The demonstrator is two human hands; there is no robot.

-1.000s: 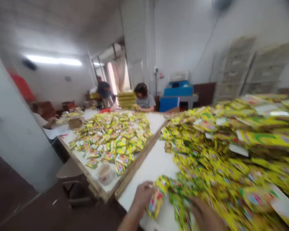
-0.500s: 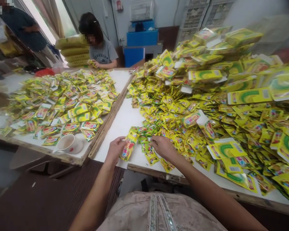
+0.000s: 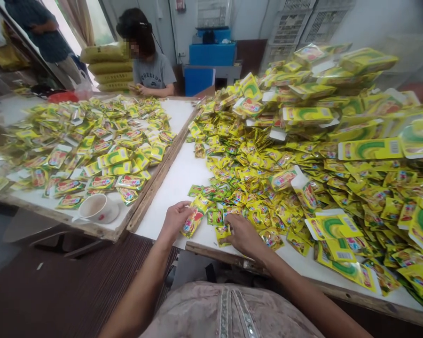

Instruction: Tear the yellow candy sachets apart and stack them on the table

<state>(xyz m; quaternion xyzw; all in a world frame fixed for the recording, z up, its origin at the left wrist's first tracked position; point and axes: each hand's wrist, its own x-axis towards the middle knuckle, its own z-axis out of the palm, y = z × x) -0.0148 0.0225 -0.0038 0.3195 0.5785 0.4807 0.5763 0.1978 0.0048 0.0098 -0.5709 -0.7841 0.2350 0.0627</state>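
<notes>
My left hand [image 3: 176,219] is closed on a yellow packet [image 3: 194,217] with a red and green print, held just above the white table near its front edge. To its right, my right hand [image 3: 242,233] bends its fingers over a small yellow sachet [image 3: 222,234] at the near edge of the sachet pile [image 3: 268,188]. Its fingertips partly cover the sachet, and how firmly they grip it is hard to see. Small green sachets [image 3: 215,217] lie between the two hands.
Flat yellow boxes [image 3: 308,114] are heaped at the right. On the left table, a white cup [image 3: 96,209] stands before a pile of filled packs [image 3: 102,141]. A wooden rim [image 3: 162,173] divides the tables. A person [image 3: 153,70] sits behind; another stands at the back left.
My right hand has moved slightly down and toward the table's front edge, among the sachets. My left hand still holds the yellow packet. The view has shifted a little.
</notes>
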